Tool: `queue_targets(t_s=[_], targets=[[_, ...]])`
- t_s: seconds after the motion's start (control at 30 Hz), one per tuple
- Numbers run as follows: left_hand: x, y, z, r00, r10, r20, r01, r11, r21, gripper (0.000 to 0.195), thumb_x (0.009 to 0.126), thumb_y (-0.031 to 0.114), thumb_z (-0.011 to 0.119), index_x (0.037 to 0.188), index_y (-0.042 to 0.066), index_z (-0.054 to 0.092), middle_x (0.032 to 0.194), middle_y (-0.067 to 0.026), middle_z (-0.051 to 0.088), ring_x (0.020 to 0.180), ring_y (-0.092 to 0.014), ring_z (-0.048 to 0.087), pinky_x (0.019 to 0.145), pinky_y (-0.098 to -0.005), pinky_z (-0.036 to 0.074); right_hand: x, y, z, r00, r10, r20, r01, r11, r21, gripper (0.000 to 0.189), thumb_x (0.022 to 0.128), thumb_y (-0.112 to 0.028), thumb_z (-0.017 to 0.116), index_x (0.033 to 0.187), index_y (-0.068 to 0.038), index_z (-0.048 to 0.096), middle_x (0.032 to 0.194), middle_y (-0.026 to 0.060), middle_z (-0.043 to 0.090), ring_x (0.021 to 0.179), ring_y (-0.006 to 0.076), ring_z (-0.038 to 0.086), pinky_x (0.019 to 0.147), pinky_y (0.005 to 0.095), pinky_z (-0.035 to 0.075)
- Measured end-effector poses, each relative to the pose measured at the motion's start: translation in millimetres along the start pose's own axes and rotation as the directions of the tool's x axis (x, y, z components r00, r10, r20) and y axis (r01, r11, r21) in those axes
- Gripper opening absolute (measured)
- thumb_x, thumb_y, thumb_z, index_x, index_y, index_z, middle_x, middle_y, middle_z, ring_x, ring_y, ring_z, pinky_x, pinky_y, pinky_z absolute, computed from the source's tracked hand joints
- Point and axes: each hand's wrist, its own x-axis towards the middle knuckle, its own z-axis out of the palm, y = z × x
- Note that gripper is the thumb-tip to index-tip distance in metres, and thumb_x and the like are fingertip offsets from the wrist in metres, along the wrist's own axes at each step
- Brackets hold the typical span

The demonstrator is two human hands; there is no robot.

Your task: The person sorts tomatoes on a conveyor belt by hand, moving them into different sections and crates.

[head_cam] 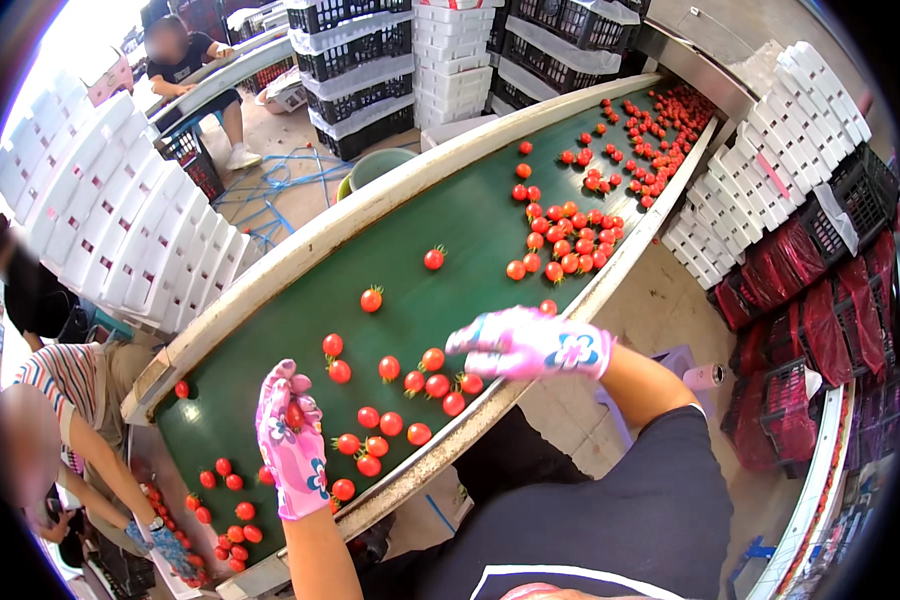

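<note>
Both of my hands wear pink patterned gloves over a green conveyor belt (pixel 330 262) that carries red cherry tomatoes, many with green stems. My left hand (pixel 292 439) is over the lower part of the belt, its fingers curled around a cherry tomato (pixel 295 415). My right hand (pixel 529 345) reaches across the belt's near rail, palm down, with its fingers extended above the belt; nothing shows in it, though its underside is hidden. Just below its fingertips lie several cherry tomatoes (pixel 436 386). A denser cluster of tomatoes (pixel 570 240) lies farther up the belt.
White crates (pixel 120 217) are stacked at left, more (pixel 772 157) at right above dark crates with red wrapping (pixel 772 322). A co-worker's gloved hands (pixel 169 551) touch tomatoes in a trough at the belt's lower end. Another person sits behind. Pale rails (pixel 390 187) edge the belt.
</note>
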Motion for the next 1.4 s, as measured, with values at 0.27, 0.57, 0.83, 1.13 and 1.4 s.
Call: queue_targets(t_s=[0.27,0.57,0.83,1.13,1.4], targets=[[-3,-4,16,0.998,-0.017,0.063,0.01,0.994,0.112,0.028,0.099,0.016,0.059,0.123,0.002,0.063,0.095,-0.0044,0.066,0.07,-0.008,0.059,0.06,-0.02,0.048,-58,206,-82,0.688,0.45,-0.569,-0.719,0.526,-0.455,0.065,0.097,-0.054,0.051,0.145,-0.011,0.048,0.139,0.0208,0.054,0.124,0.04,0.054,0.105,0.0503,0.044],[-8,-7,26,0.996,-0.019,0.089,0.013,0.998,0.067,0.028,0.098,0.015,0.06,0.122,0.003,0.063,0.095,-0.0031,0.066,0.072,-0.007,0.059,0.061,-0.0188,0.047,-11,72,-15,0.924,0.273,-0.268,-0.377,0.768,-0.518,0.073,0.094,-0.049,0.053,0.153,-0.01,0.034,0.149,0.0242,0.037,0.129,0.0452,0.049,0.095,0.0599,0.047],[-4,-8,32,0.999,-0.002,0.051,0.0,0.999,0.045,0.026,0.096,0.01,0.059,0.118,-0.001,0.064,0.094,-0.0072,0.067,0.069,-0.009,0.06,0.06,-0.0206,0.049,54,110,-104,0.87,0.187,-0.456,-0.373,0.854,-0.362,0.045,0.096,-0.036,0.056,0.13,-0.006,0.058,0.134,0.016,0.06,0.118,0.0347,0.06,0.099,0.0442,0.049],[-4,-7,26,0.996,-0.008,0.087,-0.006,0.986,0.165,0.026,0.097,0.012,0.057,0.119,0.0,0.064,0.094,-0.0063,0.065,0.068,-0.009,0.058,0.058,-0.0204,0.046,46,120,-87,0.975,0.218,0.046,-0.211,0.971,-0.115,0.055,0.1,-0.044,0.051,0.144,-0.011,0.051,0.149,0.0131,0.049,0.139,0.0305,0.044,0.115,0.0398,0.037],[-15,-6,33,0.987,-0.06,0.152,0.042,0.992,0.118,0.026,0.096,0.016,0.061,0.118,0.001,0.064,0.092,-0.0069,0.066,0.067,-0.01,0.059,0.058,-0.0206,0.046,-72,187,-119,0.779,0.504,-0.372,-0.619,0.526,-0.584,0.042,0.099,-0.042,0.052,0.122,-0.009,0.064,0.124,0.0149,0.066,0.114,0.0318,0.063,0.098,0.0437,0.05]])
